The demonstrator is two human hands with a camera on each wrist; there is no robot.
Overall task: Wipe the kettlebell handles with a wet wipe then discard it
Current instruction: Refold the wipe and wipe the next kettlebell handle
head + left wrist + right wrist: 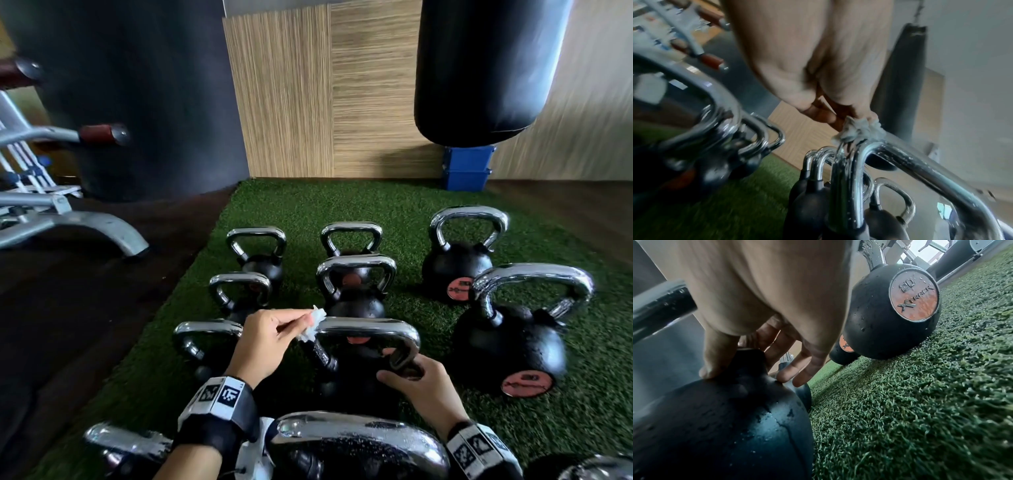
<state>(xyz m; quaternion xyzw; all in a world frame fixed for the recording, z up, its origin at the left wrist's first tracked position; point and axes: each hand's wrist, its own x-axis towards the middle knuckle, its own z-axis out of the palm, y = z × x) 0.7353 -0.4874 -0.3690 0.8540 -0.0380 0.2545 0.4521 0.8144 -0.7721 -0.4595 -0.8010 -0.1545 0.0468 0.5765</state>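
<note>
Black punching bag (pixel 479 68) above stacked blue bins (pixel 466 168); grey bench frame (pixel 68 226) beside green turf (pixel 376 202).

Head view high, looking down-forward; wrist views close, low along hands; all share turf (pixel 394 212).

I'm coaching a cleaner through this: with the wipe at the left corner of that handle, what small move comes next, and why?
Probably draw the wet wipe rightward along the top bar of the handle. The left hand pinches the wipe at the bar's left corner, droplets still speckle the chrome, and the right hand braces the kettlebell at the handle's right leg.
</note>
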